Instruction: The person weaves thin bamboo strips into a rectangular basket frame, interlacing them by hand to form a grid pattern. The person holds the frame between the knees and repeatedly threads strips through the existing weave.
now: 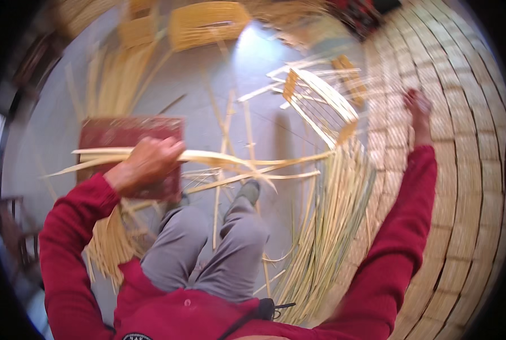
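Note:
My left hand (151,161) is closed around a few long pale bamboo-like strips (207,155). It is above a worn reddish-brown square board (97,133), and the strips run out past it on both sides. Far out to the right, my right arm is stretched along a surface of straw-coloured woven pieces. The right hand (417,103) is over or against these woven pieces (457,107). Motion blurs its fingers, so I cannot tell whether it holds anything. Between my legs and the right arm lies a large bundle of narrow strips (332,215).
A slatted, frame-like piece (324,107) lies on the grey floor (275,136) beyond the bundle, with loose strips around it. Yellow woven pieces (207,25) are at the back. Fanned strips (120,79) lie beyond the board, and another bunch (111,243) beside my left leg.

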Tool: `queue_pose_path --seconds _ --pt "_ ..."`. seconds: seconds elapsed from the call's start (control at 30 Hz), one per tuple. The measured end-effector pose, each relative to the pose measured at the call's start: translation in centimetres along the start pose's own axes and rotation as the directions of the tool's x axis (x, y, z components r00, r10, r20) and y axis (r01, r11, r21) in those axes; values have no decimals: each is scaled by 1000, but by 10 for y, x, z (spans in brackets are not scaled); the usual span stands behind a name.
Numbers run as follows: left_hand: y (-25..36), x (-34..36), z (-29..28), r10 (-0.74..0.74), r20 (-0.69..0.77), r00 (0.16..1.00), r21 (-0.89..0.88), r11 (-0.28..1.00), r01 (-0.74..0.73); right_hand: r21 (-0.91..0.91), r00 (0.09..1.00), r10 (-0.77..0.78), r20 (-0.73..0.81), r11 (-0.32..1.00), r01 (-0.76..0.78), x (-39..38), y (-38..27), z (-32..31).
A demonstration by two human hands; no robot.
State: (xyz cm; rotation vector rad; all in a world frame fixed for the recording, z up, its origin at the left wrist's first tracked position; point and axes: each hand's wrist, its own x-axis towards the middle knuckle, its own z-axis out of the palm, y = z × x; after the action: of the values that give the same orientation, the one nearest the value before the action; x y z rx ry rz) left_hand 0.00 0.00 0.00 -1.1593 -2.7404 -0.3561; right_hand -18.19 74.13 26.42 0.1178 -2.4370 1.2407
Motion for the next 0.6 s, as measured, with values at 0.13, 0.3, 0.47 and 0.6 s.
queue_pose_path --seconds 0.13,0.3,0.47,0.6 --pt "64 -79 -56 -269 -100 958 -48 963 265 43 935 353 38 934 -355 5 -107 -16" --pt "-86 -264 -159 -546 -440 713 -188 832 521 50 961 266 77 961 -270 -45 -193 28" --pt "-139 -535 -143 -851 -360 382 15 404 914 226 957 278 88 930 -291 -48 -251 65" --pt "-54 -573 -46 -964 261 -58 181 -10 983 147 959 270 84 949 -279 -50 -322 69"
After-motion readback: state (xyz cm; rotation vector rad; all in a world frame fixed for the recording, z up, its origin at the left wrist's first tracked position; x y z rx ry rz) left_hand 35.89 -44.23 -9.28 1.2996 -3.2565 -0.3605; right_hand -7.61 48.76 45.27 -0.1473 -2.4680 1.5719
